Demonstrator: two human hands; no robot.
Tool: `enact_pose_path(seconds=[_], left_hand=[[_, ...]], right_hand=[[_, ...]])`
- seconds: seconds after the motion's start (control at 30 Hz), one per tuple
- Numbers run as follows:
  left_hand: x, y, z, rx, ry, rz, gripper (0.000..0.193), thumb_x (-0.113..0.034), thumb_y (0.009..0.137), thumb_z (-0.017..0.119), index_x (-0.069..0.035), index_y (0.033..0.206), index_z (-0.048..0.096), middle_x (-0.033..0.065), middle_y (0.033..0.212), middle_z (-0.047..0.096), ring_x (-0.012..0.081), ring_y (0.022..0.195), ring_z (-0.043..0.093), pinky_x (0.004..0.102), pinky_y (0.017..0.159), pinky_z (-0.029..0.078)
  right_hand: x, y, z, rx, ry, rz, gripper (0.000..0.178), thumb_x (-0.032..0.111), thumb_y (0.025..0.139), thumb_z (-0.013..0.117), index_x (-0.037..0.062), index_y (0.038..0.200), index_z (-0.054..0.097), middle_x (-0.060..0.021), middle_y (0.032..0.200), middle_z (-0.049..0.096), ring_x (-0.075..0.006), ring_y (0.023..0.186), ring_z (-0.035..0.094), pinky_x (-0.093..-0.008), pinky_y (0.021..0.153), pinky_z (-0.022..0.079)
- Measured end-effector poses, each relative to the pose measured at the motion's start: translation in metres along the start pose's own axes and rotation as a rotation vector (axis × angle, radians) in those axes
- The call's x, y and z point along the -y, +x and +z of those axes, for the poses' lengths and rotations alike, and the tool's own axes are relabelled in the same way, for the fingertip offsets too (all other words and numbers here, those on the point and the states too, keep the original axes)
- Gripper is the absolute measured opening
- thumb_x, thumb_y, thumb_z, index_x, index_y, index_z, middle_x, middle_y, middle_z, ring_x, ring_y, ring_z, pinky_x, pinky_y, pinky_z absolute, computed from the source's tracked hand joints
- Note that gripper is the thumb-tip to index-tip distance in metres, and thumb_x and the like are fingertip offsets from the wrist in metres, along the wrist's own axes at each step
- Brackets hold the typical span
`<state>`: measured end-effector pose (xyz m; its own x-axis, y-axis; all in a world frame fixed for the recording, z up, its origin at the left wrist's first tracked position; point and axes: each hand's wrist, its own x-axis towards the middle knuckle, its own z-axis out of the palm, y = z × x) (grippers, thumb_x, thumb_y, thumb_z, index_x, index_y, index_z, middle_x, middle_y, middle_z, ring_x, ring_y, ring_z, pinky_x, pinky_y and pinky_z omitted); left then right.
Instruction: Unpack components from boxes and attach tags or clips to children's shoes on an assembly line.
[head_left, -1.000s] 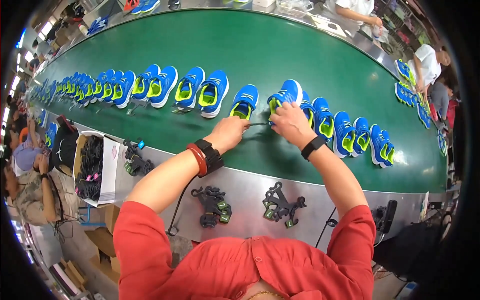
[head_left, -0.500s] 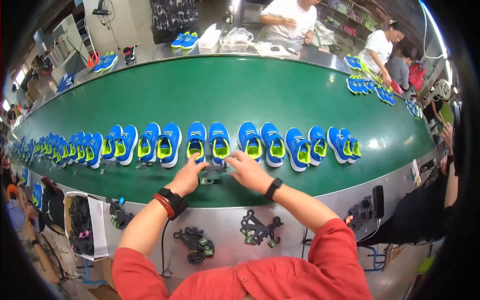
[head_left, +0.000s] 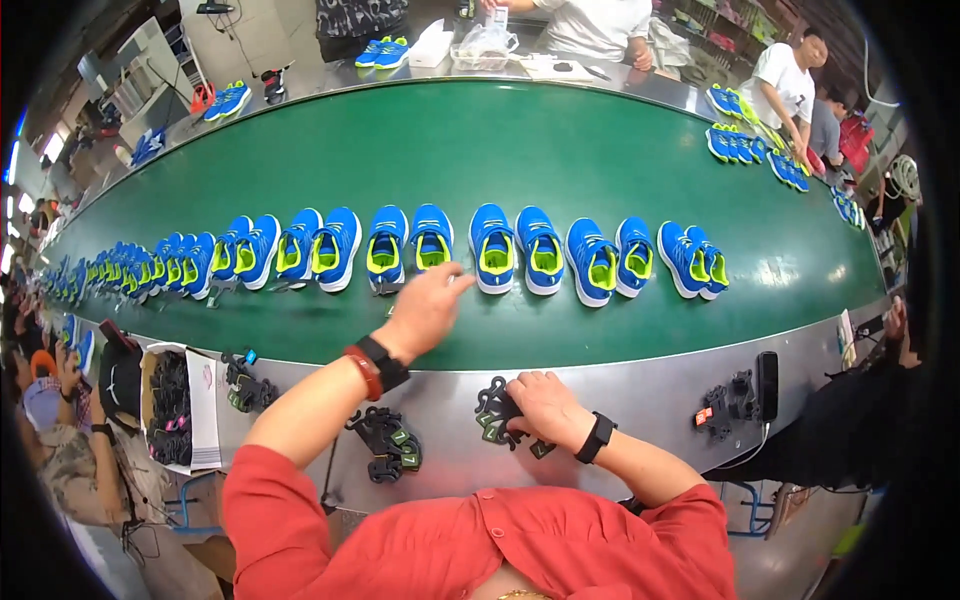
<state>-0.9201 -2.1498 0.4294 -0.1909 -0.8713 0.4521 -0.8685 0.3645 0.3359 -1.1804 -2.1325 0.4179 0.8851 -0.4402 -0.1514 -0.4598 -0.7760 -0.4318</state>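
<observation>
A long row of blue shoes with yellow-green insides lies on the green conveyor belt [head_left: 560, 150]. My left hand [head_left: 425, 310] reaches over the belt, its fingers just below one pair of these shoes [head_left: 408, 243]; whether it holds anything I cannot tell. My right hand [head_left: 540, 408] rests on the grey metal ledge [head_left: 640, 385] in front of the belt, fingers closed on a bunch of black tags [head_left: 497, 412]. Both wrists wear bands. My sleeves are red.
More black tag bunches [head_left: 385, 445] [head_left: 248, 385] [head_left: 728, 402] lie on the ledge, beside a dark phone [head_left: 767, 372]. A box of black items [head_left: 178, 408] stands at lower left. Other people work across the belt [head_left: 590, 22] and at the right [head_left: 785, 80], with more shoes [head_left: 745, 145].
The view tilted down. My right hand left the shoes and dropped back onto the tag bunch on the ledge. My left hand stays out at the shoes.
</observation>
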Motion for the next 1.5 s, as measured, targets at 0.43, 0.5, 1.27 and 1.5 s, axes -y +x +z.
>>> enact_pose_path(seconds=[0.43,0.5,1.27,1.5], left_hand=[[0.017,0.023,0.074,0.172,-0.102,-0.253,0.021,-0.006,0.084,0.055,-0.008,0.105,0.058,0.0154,0.097,0.064,0.0372,0.089,0.062,0.0434,0.074,0.050],[0.024,0.022,0.076,0.174,-0.114,-0.211,0.017,-0.008,0.085,0.052,-0.007,0.100,0.060,0.0141,0.096,0.064,0.0370,0.088,0.062,0.0453,0.075,0.050],[0.004,0.014,0.076,0.132,-0.010,-0.105,0.017,-0.007,0.077,0.068,-0.007,0.093,0.066,0.0086,0.088,0.063,0.0305,0.077,0.064,0.0396,0.067,0.051],[0.009,0.019,0.076,0.095,0.005,-0.110,0.034,-0.006,0.085,0.054,-0.012,0.118,0.056,0.0092,0.085,0.061,0.0284,0.081,0.064,0.0406,0.067,0.052]], right_hand=[[-0.035,-0.011,-0.003,0.085,0.420,0.036,0.024,0.014,0.071,0.074,0.0036,0.089,0.061,-0.0127,0.084,0.063,-0.0323,0.083,0.061,-0.0415,0.074,0.048],[-0.046,-0.011,-0.014,0.193,0.746,0.129,0.019,0.013,0.074,0.072,0.0050,0.090,0.064,-0.0109,0.084,0.064,-0.0277,0.081,0.062,-0.0375,0.073,0.049],[-0.073,0.061,-0.017,-0.106,1.174,0.437,0.039,0.009,0.094,0.051,0.0007,0.132,0.047,-0.0080,0.077,0.063,-0.0145,0.056,0.064,-0.0265,0.048,0.051],[-0.089,0.069,-0.030,0.041,1.095,0.271,0.040,0.012,0.095,0.049,0.0010,0.134,0.049,-0.0034,0.072,0.060,-0.0098,0.052,0.056,-0.0233,0.050,0.044]])
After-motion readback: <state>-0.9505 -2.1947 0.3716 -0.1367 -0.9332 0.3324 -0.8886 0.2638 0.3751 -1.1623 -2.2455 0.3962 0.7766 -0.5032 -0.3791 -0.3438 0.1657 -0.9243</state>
